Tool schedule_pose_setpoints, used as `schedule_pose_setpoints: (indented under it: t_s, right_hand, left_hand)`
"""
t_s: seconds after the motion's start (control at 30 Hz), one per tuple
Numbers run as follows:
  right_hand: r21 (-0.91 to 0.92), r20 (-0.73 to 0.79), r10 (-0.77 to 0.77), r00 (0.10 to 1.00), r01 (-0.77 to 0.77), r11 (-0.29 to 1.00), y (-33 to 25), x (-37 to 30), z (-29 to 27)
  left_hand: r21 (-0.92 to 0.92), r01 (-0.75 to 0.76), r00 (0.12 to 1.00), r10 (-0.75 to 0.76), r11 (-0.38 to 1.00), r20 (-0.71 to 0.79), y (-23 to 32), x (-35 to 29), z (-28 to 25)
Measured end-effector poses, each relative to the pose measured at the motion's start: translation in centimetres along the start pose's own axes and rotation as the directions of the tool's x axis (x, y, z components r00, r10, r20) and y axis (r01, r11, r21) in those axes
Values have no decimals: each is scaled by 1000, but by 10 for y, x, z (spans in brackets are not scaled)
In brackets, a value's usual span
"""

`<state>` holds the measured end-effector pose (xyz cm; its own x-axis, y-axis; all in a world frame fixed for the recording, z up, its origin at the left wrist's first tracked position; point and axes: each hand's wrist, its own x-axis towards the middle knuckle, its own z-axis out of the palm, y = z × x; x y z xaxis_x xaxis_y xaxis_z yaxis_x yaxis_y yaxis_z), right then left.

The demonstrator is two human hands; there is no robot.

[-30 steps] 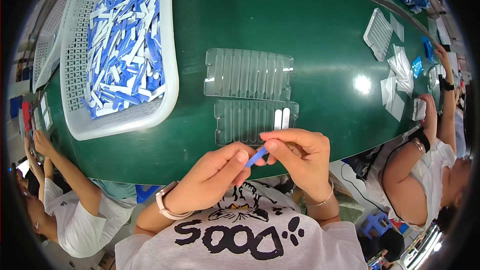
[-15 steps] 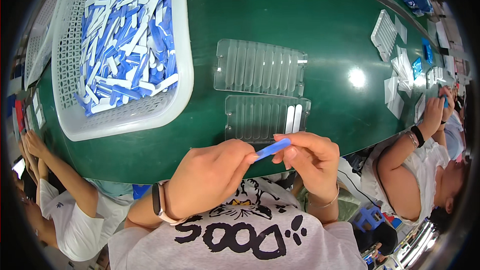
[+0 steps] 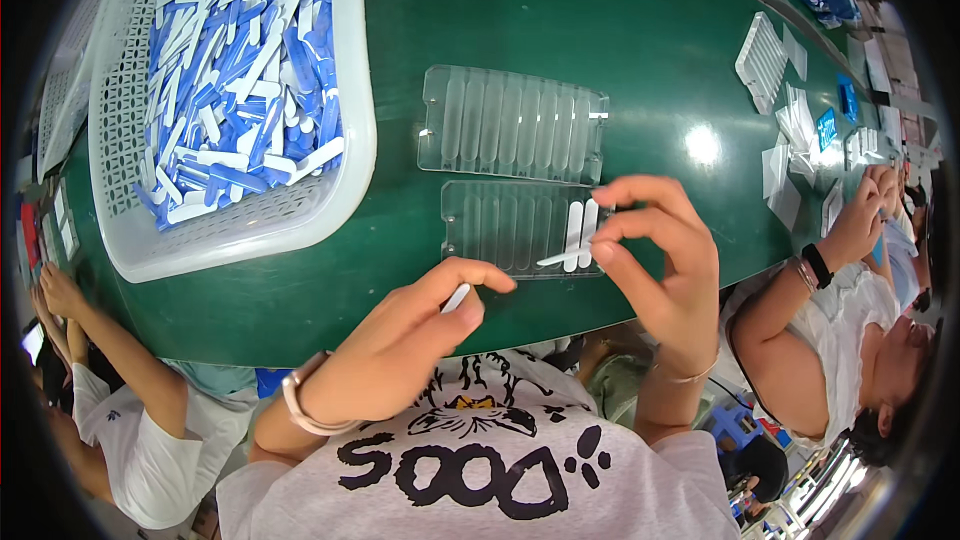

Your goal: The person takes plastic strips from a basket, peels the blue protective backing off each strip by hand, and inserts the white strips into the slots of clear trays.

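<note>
My left hand (image 3: 400,335) is closed around a small white round-ended stick (image 3: 458,298), its tip showing between thumb and forefinger. Over the right end of the nearer clear slotted tray (image 3: 462,230), my right hand (image 3: 668,265) pinches a thin, flat white stick (image 3: 562,258) between thumb and finger. That stick lies slanted above the tray's front edge. Two white sticks (image 3: 573,230) rest side by side in the right slots, partly covered by it. Just behind is a second clear slotted tray (image 3: 510,120) with nothing in its slots.
A white perforated basket (image 3: 355,140) heaped with blue and white sticks stands at the left. To the far right lie another slotted tray (image 3: 762,65), clear sheets (image 3: 797,125) and blue packets. A co-worker's arm (image 3: 790,330) is at the right, another person's arm (image 3: 125,350) at the left.
My hands have come apart from the blue stick they both held. The right moved up and over the nearer tray with a white stick; the left drew back slightly. The view shifted a little.
</note>
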<state>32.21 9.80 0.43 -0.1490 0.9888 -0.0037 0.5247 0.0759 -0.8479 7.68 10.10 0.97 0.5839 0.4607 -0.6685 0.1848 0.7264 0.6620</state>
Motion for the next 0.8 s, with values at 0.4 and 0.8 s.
schedule_pose_setpoints:
  t_s: [0.4, 0.8]
  right_hand:
    - [-462, 84, -66, 994, 98, 881, -13, 34, 5]
    - [-438, 60, -790, 610, 727, 528, -9, -27, 21]
  left_hand:
    - [-29, -189, 982, 189, 981, -4, -6, -1, 6]
    - [-28, -342, 938, 340, 939, -66, -13, 1, -4]
